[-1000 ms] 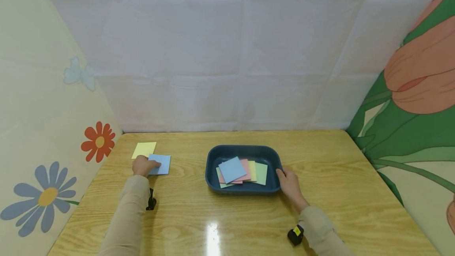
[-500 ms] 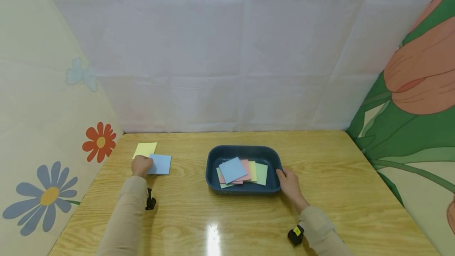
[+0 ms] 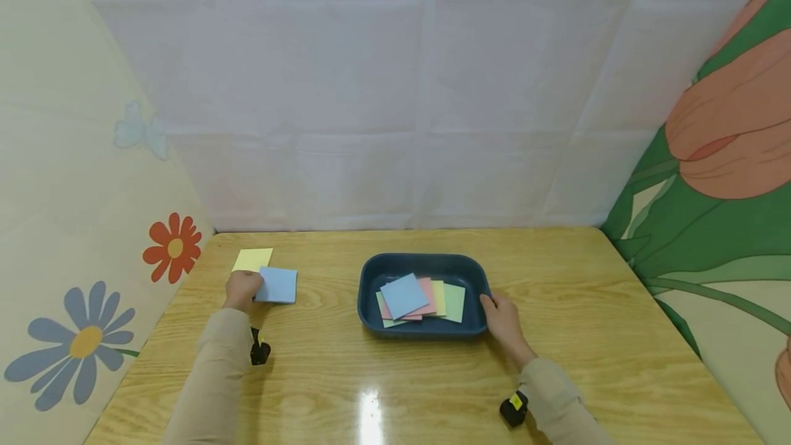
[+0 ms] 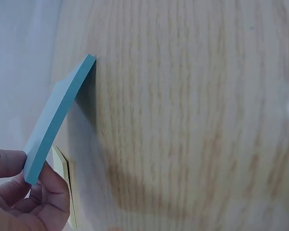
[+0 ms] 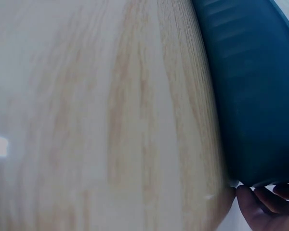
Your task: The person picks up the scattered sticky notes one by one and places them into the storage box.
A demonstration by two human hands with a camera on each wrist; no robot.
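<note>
In the head view my left hand point(image 3: 243, 288) is at the left of the table, pinching a blue sticky note pad point(image 3: 278, 286) by its left edge. The left wrist view shows the pad point(image 4: 60, 113) tilted, thumb on one face and curled fingers behind, its far edge close to the wood. A yellow sticky note pad point(image 3: 252, 259) lies just behind this hand, partly covered. My right hand point(image 3: 505, 321) holds the right end of a dark blue tray point(image 3: 423, 334), thumb at the rim; in the right wrist view its fingertips point(image 5: 253, 204) touch the tray's underside.
Inside the tray several sticky note pads overlap: a blue one point(image 3: 404, 296) on top, with pink point(image 3: 426, 288), yellow point(image 3: 439, 297) and green point(image 3: 454, 302) ones around it. A pale cloth wall point(image 3: 395, 122) stands behind the wooden table point(image 3: 334, 390).
My left hand has drawn slightly left and nearer, and its thumb no longer lies across the blue pad's top but holds the left edge. The right hand and tray stay put.
</note>
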